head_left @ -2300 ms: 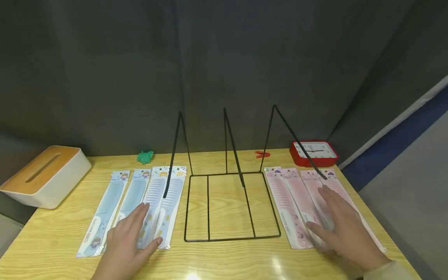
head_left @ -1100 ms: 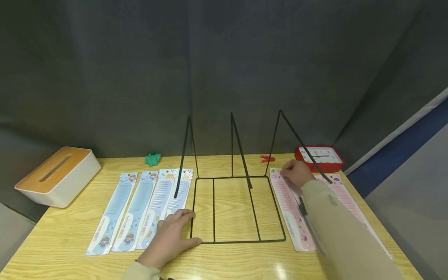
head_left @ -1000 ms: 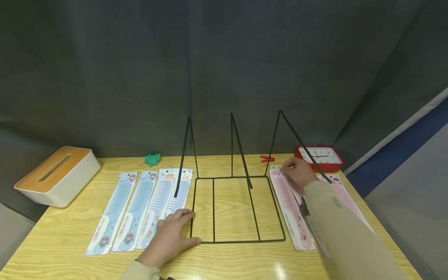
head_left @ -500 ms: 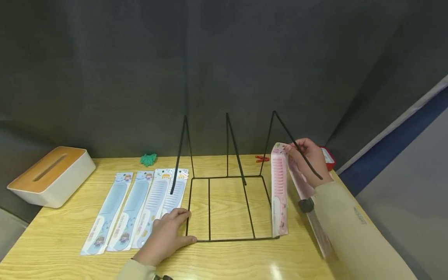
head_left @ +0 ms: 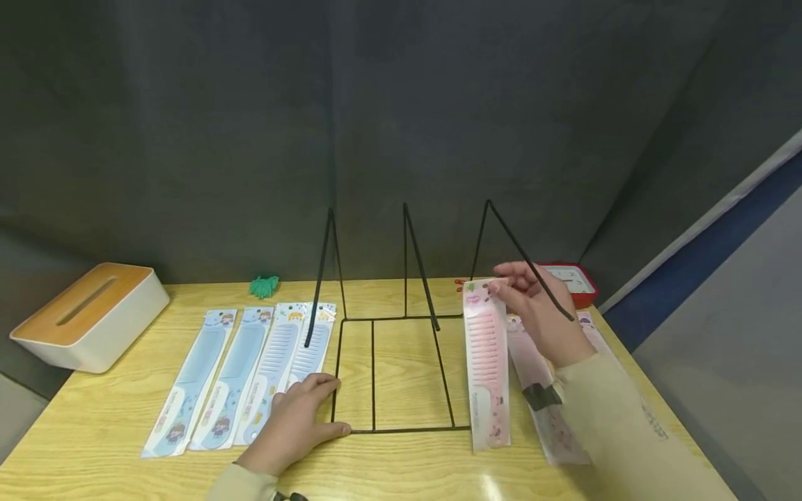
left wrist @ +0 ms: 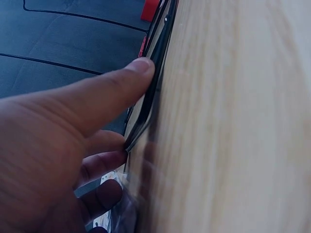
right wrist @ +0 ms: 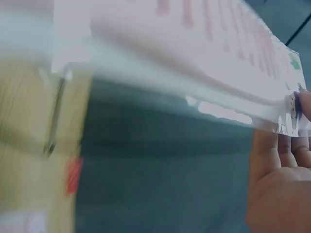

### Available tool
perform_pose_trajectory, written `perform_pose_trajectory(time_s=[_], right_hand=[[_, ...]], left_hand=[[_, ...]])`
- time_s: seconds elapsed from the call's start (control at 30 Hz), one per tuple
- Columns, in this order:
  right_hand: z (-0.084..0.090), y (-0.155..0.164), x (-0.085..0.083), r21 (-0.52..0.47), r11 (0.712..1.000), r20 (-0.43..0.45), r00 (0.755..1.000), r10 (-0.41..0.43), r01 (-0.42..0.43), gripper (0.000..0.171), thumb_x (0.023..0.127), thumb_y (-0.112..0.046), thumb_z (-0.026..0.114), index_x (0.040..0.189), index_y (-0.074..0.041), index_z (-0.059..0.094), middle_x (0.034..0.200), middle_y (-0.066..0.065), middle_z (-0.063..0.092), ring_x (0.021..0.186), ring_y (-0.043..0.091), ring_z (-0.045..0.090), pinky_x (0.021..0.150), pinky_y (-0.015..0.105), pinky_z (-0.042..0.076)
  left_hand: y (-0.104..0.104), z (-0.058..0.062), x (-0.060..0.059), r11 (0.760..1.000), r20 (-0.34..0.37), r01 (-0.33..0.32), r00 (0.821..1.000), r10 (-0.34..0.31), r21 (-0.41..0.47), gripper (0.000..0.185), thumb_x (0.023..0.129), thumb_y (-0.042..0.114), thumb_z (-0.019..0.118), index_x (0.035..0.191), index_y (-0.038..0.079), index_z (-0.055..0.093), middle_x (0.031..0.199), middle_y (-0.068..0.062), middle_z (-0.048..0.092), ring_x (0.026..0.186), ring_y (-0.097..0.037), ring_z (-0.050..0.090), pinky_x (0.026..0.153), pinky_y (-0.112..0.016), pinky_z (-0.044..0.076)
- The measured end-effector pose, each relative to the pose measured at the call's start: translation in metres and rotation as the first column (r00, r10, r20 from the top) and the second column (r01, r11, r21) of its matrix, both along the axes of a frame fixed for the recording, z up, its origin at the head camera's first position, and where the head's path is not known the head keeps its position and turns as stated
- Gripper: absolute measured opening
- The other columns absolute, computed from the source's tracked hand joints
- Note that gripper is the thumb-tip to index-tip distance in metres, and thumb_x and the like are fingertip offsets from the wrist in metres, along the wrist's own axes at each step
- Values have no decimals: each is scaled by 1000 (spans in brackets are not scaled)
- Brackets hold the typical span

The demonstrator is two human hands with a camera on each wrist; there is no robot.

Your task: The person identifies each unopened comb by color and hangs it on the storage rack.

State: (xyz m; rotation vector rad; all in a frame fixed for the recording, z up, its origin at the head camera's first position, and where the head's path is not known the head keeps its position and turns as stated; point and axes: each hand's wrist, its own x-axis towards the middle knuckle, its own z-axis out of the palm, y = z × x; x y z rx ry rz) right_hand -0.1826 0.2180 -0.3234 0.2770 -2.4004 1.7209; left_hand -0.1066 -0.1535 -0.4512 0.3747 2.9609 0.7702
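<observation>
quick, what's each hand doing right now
Left hand: open, fingers resting on the black wire rack at its front left corner.
Right hand: pinching the top of a packaged pink comb.

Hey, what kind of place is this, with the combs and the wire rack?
Probably a staged tabletop workstation, not a shop: a wooden table against dark curtain, packaged combs in rows beside a wire rack, plus a tissue box.

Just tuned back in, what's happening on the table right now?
A person's right hand pinches the top of a packaged pink comb, held up by its top end beside the right edge of a black wire rack. The left hand presses on the rack's front left corner. Four blue combs lie in a row left of the rack; more pink combs lie to its right.
</observation>
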Motion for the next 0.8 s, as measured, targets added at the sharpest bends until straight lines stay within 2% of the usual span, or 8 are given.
perform_pose_trajectory(time_s=[0.07,0.13,0.23,0.3,0.37,0.43,0.6,0.8], right_hand=[[13,-17,25,12,998,-36,997,65,-65,24,95,-26,73,113,-11,69,97,0,68,87,15,63,76,24,53],[22,-31,48,-13,990,-121,983,136,-138,14,94,-14,73,107,-8,72,95,0,72,86,13,65,76,24,53],[31,-48,75,-79,966,-280,936,215,-245,12,89,5,72,100,-2,73,95,0,75,85,12,69,75,24,55],[35,-57,86,-134,940,-372,895,246,-314,16,85,15,71,97,4,72,94,3,75,84,13,70,73,25,56],[38,-64,91,-173,923,-421,873,246,-344,17,84,17,70,97,6,71,95,3,75,83,13,70,72,24,56],[41,-71,92,-197,919,-444,867,226,-341,18,84,18,69,98,7,71,95,3,75,81,13,69,71,23,55],[43,-80,91,-250,913,-446,875,185,-321,21,83,19,69,100,7,70,94,5,74,77,13,67,68,22,54],[42,-86,92,-270,902,-419,885,204,-336,19,84,17,69,99,6,70,94,5,74,79,13,67,69,23,54]], left_hand=[[0,1,0,1000,1,-2,1000,2,-8,78,76,50,84,138,9,61,140,-2,55,124,-28,53,82,-45,37],[0,1,0,1000,4,-4,1000,4,-16,78,76,50,84,138,9,61,141,-2,54,124,-28,53,83,-45,37],[0,1,0,1000,3,2,1000,-2,-23,77,77,49,83,139,8,60,142,-3,54,124,-29,53,82,-46,37],[0,1,-1,1000,2,9,1000,-9,-28,77,78,48,83,139,8,60,143,-4,53,124,-29,53,82,-46,37],[0,1,-1,999,-4,18,1000,-18,-33,76,79,48,82,140,8,60,143,-4,53,123,-29,53,81,-46,36],[0,2,0,999,-6,21,1000,-21,-41,75,80,48,82,140,8,60,143,-4,53,123,-29,53,80,-46,36],[0,3,2,999,2,35,999,-35,-39,75,81,48,81,141,9,59,145,-4,52,123,-30,53,79,-45,36],[0,2,1,998,11,43,999,-42,-46,73,82,47,80,141,9,59,146,-5,51,123,-30,53,78,-46,36]])
